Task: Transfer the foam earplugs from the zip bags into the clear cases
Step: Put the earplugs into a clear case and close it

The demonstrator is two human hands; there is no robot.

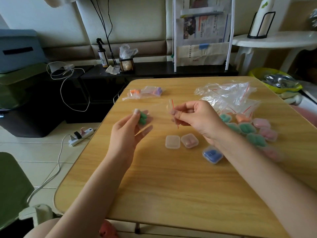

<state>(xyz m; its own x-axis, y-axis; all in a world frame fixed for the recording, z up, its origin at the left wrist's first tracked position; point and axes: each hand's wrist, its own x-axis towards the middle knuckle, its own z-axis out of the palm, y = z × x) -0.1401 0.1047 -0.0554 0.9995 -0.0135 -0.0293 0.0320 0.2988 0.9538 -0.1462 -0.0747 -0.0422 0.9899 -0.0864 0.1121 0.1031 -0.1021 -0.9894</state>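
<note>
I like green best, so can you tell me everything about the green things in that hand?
They are green foam earplugs, soft-looking and rounded, bunched in a small clump. The left hand holds them up above the wooden table, pinched between thumb and fingers. They look slightly blurred, so the exact count is unclear. Only the fingers seem to touch them.

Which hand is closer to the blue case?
Right. The right hand is just above-left of the blue case; the left hand is far left.
</note>
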